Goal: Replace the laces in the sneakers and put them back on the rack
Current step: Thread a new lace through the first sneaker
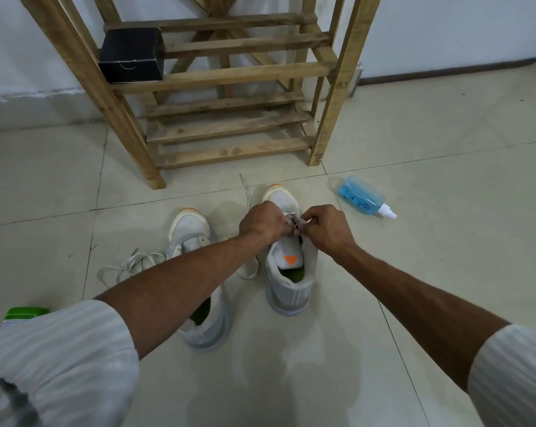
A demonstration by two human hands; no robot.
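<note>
Head: two sneakers [190, 226] [294, 291] (hands [262, 218] [327, 228] on lace [247, 192])

Sneakers [290, 272] white, orange toes; bottle [362, 197] blue; box [131, 55] black.

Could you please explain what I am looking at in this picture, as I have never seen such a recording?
There is no machine here: one camera worn on a person's head looks down at their own arms. The left hand and right hand pinch a pale lace over one white sneaker on the tiled floor. The other sneaker stands beside it, with a loose lace lying alongside. Ahead stands a wooden rack holding a black box; a blue spray bottle lies to the right.
</note>
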